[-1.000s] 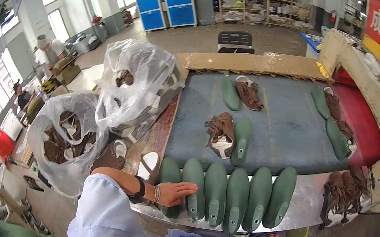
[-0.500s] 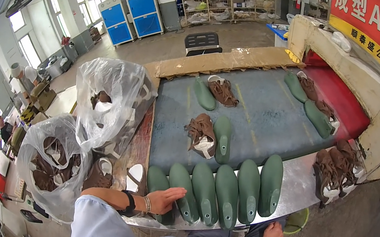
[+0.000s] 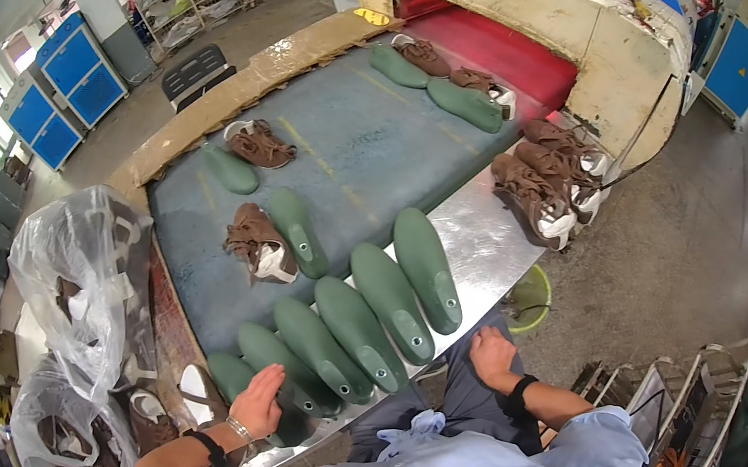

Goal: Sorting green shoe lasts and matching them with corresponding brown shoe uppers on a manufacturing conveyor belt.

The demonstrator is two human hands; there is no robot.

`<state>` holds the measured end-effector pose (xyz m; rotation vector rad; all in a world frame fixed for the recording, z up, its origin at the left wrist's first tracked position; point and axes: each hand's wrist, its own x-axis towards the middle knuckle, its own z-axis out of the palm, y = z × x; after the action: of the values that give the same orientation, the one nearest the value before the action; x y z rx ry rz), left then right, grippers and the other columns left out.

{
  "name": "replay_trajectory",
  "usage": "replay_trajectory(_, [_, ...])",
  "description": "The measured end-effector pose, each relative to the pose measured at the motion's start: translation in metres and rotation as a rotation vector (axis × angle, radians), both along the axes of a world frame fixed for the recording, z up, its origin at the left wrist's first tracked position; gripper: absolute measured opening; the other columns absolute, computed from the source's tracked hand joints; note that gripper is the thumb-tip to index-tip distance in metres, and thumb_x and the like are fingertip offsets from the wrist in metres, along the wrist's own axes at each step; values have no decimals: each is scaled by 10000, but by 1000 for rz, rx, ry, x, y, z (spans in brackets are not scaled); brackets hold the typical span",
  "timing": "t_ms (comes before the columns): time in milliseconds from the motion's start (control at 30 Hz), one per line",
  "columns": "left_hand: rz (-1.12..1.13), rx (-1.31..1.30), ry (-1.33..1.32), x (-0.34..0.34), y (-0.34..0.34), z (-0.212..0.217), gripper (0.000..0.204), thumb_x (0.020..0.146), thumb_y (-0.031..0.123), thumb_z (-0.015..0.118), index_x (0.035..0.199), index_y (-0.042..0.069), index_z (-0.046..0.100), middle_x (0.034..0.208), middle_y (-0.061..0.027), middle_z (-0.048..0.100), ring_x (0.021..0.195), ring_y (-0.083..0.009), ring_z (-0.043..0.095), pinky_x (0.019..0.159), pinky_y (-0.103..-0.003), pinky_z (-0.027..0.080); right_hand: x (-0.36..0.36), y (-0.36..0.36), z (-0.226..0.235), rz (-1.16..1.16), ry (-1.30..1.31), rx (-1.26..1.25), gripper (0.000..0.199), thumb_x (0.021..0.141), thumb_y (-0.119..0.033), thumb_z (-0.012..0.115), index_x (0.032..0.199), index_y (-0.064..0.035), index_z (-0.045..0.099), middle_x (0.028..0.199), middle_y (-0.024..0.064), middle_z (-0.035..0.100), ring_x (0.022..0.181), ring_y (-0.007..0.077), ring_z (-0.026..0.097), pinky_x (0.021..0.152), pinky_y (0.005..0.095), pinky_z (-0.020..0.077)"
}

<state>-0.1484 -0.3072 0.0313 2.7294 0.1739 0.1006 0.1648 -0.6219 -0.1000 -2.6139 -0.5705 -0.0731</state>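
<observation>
Several green shoe lasts [image 3: 356,333] lie side by side along the metal front edge [image 3: 492,244] of the work table. My left hand [image 3: 259,403] is over the near-left lasts, its fingers stretched out and holding nothing. Loosely curled, my right hand [image 3: 491,352] rests on my thigh with nothing seen in it. Beyond the row, a brown shoe upper [image 3: 260,242] sits beside another green last [image 3: 298,232] on the grey-blue conveyor belt [image 3: 364,147]. Farther back is a second pair, a brown upper [image 3: 260,143] and a last [image 3: 229,169].
More uppers and lasts [image 3: 465,105] are near the red-lit opening of a cream machine [image 3: 523,15]. Brown shoes [image 3: 548,184] are grouped at the table's right end. Plastic bags of shoes [image 3: 80,282] stand at left. A yellow-green bucket [image 3: 529,299] and a rack [image 3: 691,420] are to my right.
The view has swung to the right, so the table appears turned and shifted left. My left hand stays by the near-left lasts, and my right hand stays on my thigh.
</observation>
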Motion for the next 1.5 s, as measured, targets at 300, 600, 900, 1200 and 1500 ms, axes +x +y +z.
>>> replay_trajectory(300, [-25,40,35,8,0,5,585,664,-4,528,1244,-37,458,1333,-195,461,1253,-359,434,988,-411,441,-4,-1,-7,-19,-40,-55,146,811,-176,570,772,-44,620,780,167,627,688,347,635,603,452,512])
replay_trajectory(600, [-24,-43,-31,-1,-9,4,541,817,-17,443,1354,-33,382,1359,-265,423,1250,-432,411,1047,-453,358,-5,1,-10,-7,-62,-80,162,816,-210,575,789,-53,604,766,157,621,687,329,642,591,437,512])
replay_trajectory(900, [3,-70,-51,1,-17,24,548,812,-15,458,1355,-27,385,1349,-270,434,1253,-440,404,1043,-457,361,-7,2,-12,7,-33,-47,164,818,-209,572,778,-51,592,755,156,607,676,345,627,592,446,499])
replay_trajectory(1200, [11,-20,63,-7,1,-2,548,822,44,474,1354,-37,375,1385,-268,395,1269,-439,382,1053,-460,345,-3,0,-14,8,-46,-16,165,820,-202,570,766,-48,594,735,154,606,662,333,630,567,436,502])
replay_trajectory(1500, [-69,18,55,-14,9,-13,566,838,107,489,1362,-51,349,1374,-269,401,1262,-445,379,1046,-469,346,-1,5,-18,-14,-37,19,170,818,-186,567,736,-38,576,719,150,589,681,326,619,592,433,504])
